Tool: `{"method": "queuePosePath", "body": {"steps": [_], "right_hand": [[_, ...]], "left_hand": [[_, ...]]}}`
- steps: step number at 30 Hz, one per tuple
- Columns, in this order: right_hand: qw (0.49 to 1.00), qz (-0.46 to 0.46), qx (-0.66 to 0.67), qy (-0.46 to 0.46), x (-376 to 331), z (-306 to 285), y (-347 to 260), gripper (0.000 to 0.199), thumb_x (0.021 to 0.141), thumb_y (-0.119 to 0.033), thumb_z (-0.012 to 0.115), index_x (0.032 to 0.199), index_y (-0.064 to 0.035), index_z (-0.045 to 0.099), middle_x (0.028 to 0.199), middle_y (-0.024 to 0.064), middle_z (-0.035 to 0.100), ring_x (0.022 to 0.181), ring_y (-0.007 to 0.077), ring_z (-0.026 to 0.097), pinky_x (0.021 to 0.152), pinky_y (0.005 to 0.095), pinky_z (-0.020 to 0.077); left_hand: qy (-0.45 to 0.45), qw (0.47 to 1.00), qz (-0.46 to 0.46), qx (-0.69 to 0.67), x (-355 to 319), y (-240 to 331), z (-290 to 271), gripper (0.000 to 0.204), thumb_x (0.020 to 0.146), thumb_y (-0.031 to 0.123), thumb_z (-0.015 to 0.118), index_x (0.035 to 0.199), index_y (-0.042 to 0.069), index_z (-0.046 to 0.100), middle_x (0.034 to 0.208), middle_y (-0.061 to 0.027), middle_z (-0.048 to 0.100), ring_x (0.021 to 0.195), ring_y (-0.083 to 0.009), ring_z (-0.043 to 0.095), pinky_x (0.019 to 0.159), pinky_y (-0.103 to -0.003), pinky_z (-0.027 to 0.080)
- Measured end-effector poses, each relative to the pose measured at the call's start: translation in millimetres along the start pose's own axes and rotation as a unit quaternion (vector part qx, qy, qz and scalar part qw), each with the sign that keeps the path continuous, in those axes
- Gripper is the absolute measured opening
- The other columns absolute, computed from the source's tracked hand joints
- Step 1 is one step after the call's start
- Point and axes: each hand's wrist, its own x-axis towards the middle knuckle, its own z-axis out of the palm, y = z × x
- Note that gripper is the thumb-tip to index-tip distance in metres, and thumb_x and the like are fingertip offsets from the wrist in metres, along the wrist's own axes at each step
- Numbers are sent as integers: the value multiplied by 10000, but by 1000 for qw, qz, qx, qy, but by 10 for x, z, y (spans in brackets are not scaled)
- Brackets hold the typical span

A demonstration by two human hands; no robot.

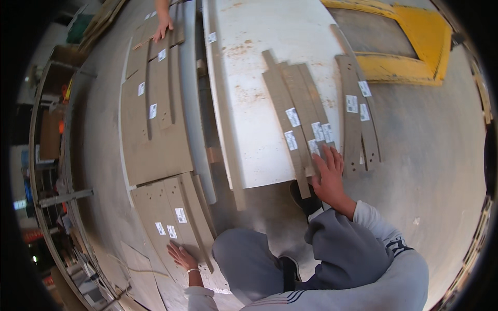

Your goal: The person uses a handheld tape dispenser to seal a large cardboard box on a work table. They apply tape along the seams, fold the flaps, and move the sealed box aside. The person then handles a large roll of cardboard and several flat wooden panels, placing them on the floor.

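Observation:
My left hand (181, 257) lies with fingers spread at the near end of the brown wooden panels (161, 207), which carry white labels and small drilled holes. My right hand (329, 173) rests with fingers stretched out on the near ends of several labelled brown boards (296, 106). These boards lie slightly fanned on a large white sheet (244, 93), and some jut past its near edge. Neither hand grips anything that I can make out. At the far left, another person's hand (164, 26) touches narrow strips stacked on the larger brown panels (155, 155).
Labelled, drilled boards (353, 114) lie right of the white sheet. One long strip (223, 103) runs along its left edge. A yellow metal frame (410, 41) is at the far right. Metal shelving (57, 199) with assorted items stands on the left. My knees and shoes are close by.

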Motion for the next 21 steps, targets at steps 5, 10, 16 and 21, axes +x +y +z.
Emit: {"method": "queuePosePath", "body": {"steps": [5, 10, 16, 21], "right_hand": [[995, 66, -60, 49, -104, 54, 215, 623, 798, -158, 665, 1386, -35, 499, 1521, 252, 367, 1429, 453, 298, 1175, 622, 195], [964, 211, -118, 109, 243, -159, 771, 665, 806, -236, 689, 1395, -8, 483, 1414, 258, 481, 1313, 410, 444, 1123, 581, 283], [947, 316, -55, 25, 597, -361, 774, 748, 794, -256, 701, 1428, 35, 432, 1336, 213, 567, 1212, 394, 551, 1064, 517, 400], [561, 242, 783, -118, 560, -633, 921, 837, 827, -301, 668, 1523, 17, 327, 1321, 204, 572, 1215, 372, 569, 1022, 484, 485]], "left_hand": [[40, 996, -18, 82, -249, 333, 143, 682, 1043, 550, 298, 1635, 233, 180, 1686, -172, 143, 1546, -413, 111, 1154, -704, 146], [64, 994, -37, 81, -186, 316, 164, 652, 1050, 567, 295, 1622, 263, 222, 1678, -148, 183, 1536, -392, 158, 1168, -669, 165], [82, 991, 7, 109, -149, 634, -105, 720, 969, 273, 597, 1606, 178, 276, 1643, -194, 255, 1506, -417, 224, 1183, -606, 208], [-7, 942, 197, -270, -192, 1940, -516, 587, 892, 54, 659, 1450, -7, 486, 1439, -228, 538, 1343, -351, 512, 1123, -444, 400]]}}
